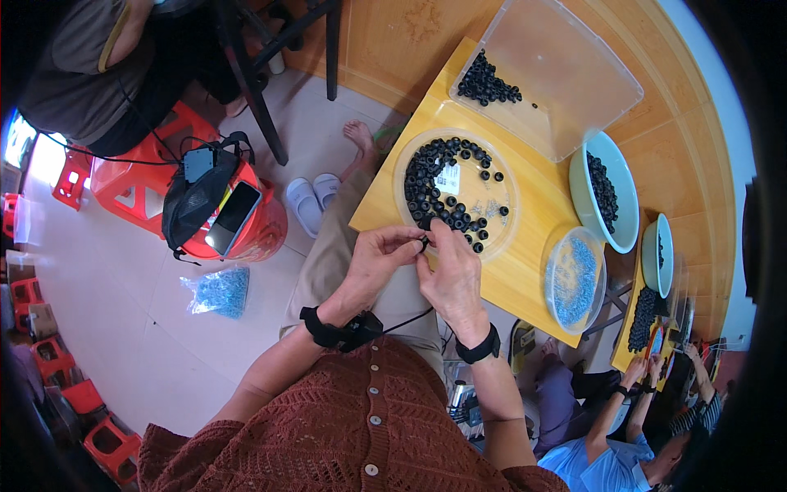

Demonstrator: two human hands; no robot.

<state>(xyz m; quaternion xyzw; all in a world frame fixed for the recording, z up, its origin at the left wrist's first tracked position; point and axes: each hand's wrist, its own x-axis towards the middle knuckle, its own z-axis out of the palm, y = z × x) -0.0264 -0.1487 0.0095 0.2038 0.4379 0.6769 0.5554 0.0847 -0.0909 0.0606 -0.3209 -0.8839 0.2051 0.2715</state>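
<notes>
Both hands met over the near edge of the table. Left hand (378, 261): thumb and fingertips pinched a small, black, rounded piece (424, 243). Right hand (451, 271): fingertips bent in close against the same piece; whether they also pinched it could not be told, the contact being partly hidden. Piece located between the two hands, at the near rim of a shallow, round, clear plastic tray (512, 174).

Tray contents: many glossy black bead-like parts (422, 176), heaped mostly along the left side, scattered singly on the right; a white rectangular label (448, 179) lay among them. Tray rested on a yellow wooden tabletop (373, 209).

Right of the tray, near the table's corner: a round, clear plastic tub (602, 283) with small blue pieces (576, 275) inside. Beyond it, a pale blue round bowl (627, 221) holding more black parts. Far end: a clear, rectangular plastic bin (566, 66), black parts gathered toward its left side.

On the floor to the left: a clear bag of blue pieces (221, 292).
</notes>
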